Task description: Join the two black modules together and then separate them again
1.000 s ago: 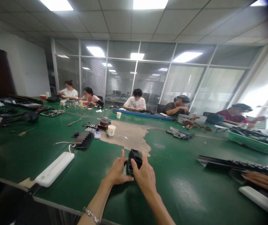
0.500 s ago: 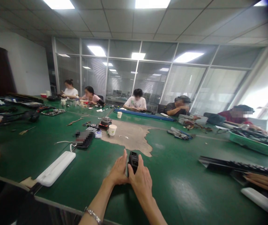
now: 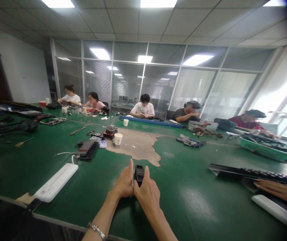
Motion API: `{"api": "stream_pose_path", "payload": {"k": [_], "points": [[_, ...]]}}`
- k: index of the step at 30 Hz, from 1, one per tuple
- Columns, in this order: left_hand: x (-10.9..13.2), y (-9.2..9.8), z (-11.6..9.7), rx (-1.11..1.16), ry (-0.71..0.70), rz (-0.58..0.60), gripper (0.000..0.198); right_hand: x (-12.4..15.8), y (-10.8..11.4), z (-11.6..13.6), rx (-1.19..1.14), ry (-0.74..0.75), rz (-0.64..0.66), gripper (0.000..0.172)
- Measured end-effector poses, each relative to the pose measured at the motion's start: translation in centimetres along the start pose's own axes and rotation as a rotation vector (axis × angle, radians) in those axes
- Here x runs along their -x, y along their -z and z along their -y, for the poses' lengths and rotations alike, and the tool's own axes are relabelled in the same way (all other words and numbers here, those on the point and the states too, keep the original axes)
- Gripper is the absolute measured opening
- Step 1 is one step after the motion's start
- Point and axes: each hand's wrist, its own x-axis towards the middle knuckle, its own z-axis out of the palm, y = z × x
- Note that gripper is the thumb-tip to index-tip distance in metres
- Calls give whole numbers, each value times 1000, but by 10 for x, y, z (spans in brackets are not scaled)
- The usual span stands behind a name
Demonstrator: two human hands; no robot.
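A small black box-shaped device [image 3: 139,174] stands on end between my hands, with sockets or slots in its top; its exact kind does not show. My right hand [image 3: 149,191] has its thumb at the near side of the device and its fingers along the right side. On the left, my left hand [image 3: 123,182] is held beside the device with its fingers stretched out and pointing away from me. Whether the left fingers touch it, I cannot tell. Its lower part is hidden behind my hands. A metal bracelet [image 3: 97,231] circles my left wrist.
On the green table [image 3: 183,180] lie a white power strip [image 3: 57,183] at left and a dark blurred device [image 3: 87,149]. Beyond stand paper cups [image 3: 118,138] on a brown patch [image 3: 143,142]. Right are black metal strips [image 3: 254,174] and a green basket [image 3: 266,150]. Several people sit around.
The whole view has shifted slightly, so things sit a little further left. My hands stay around the black device, which now leans a little less in view.
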Motion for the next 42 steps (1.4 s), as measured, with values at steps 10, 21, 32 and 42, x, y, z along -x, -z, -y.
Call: {"api": "stream_pose_path", "payload": {"k": [10,21,32,42], "points": [[0,3,-4,-2,26,21,112,0,-8,-7,-55,-1,28,78],[0,5,-8,44,114,52,155,-18,33,-15,-200,-65,-134,69],[0,7,-13,46,139,69,149,-2,7,-79,-135,-110,-128,65],[-1,8,-16,41,144,69,146,0,-5,-83,11,-51,-119,67]]}}
